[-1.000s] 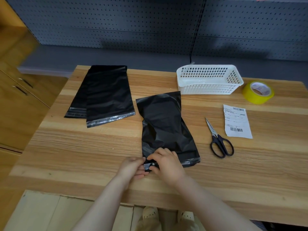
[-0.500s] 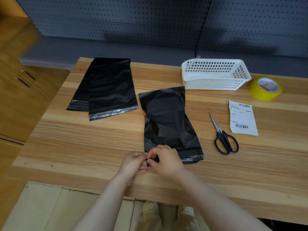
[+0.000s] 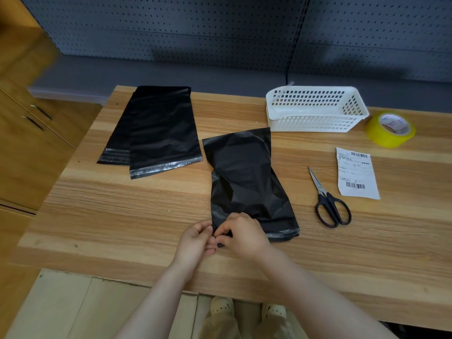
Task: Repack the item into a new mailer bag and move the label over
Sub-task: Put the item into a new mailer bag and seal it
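Note:
A filled, wrinkled black mailer bag [image 3: 244,182] lies in the middle of the wooden table [image 3: 122,216], its adhesive flap end towards me. My left hand [image 3: 195,241] and my right hand [image 3: 244,234] both pinch the near left corner of that flap. The fingertips meet over the corner and hide it. A white shipping label [image 3: 355,174] with barcodes lies flat on the table at the right. Two flat, unused black mailer bags [image 3: 156,130] overlap at the back left.
Black-handled scissors [image 3: 327,201] lie between the filled bag and the label. A white plastic basket [image 3: 315,108] stands at the back, with a yellow tape roll [image 3: 390,129] to its right. Wooden cabinets stand to the left, and a grey pegboard wall rises behind the table.
Both hands stay at the bag's near left corner, their fingers working closer together on the flap. The view has shifted slightly; the bag and other objects have not moved.

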`<action>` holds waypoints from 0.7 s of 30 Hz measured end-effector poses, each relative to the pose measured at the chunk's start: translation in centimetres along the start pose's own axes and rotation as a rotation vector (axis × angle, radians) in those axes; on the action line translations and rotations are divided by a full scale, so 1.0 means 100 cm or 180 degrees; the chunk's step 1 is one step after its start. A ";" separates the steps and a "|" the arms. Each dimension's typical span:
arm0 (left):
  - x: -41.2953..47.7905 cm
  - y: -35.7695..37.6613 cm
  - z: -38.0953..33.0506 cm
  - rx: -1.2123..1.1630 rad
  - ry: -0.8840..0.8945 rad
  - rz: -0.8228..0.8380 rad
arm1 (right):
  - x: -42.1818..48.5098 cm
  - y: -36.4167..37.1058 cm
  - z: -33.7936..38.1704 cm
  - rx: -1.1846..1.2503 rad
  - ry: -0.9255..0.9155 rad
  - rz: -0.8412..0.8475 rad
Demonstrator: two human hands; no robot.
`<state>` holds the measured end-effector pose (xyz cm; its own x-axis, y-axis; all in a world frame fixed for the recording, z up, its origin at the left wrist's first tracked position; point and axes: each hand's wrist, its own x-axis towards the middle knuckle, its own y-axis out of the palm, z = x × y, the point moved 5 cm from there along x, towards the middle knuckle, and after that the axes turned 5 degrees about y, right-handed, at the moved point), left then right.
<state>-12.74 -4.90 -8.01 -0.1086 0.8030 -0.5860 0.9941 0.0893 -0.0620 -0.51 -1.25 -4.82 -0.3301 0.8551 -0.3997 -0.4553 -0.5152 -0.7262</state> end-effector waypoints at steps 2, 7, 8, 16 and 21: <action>0.001 -0.001 0.002 0.0017 0.0020 -0.0006 | 0.001 -0.001 0.000 0.0019 0.0001 -0.0017; -0.002 0.001 0.000 0.0000 0.0053 0.0015 | 0.002 -0.001 0.002 0.0063 -0.0055 0.0007; -0.002 0.002 0.000 0.0014 0.0041 -0.0005 | 0.002 0.000 0.002 0.0068 -0.0085 -0.0012; 0.001 0.002 0.001 0.0067 -0.0065 -0.0215 | -0.003 0.002 -0.005 0.0406 -0.0235 -0.0169; -0.002 0.006 -0.003 -0.0070 -0.0067 -0.0206 | -0.006 -0.007 -0.014 0.1005 -0.0151 -0.0223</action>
<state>-12.08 -4.78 -7.69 -0.1723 0.7826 -0.5983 0.9847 0.1537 -0.0826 1.11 -1.35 -4.87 -0.3235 0.8894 -0.3231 -0.7098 -0.4539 -0.5387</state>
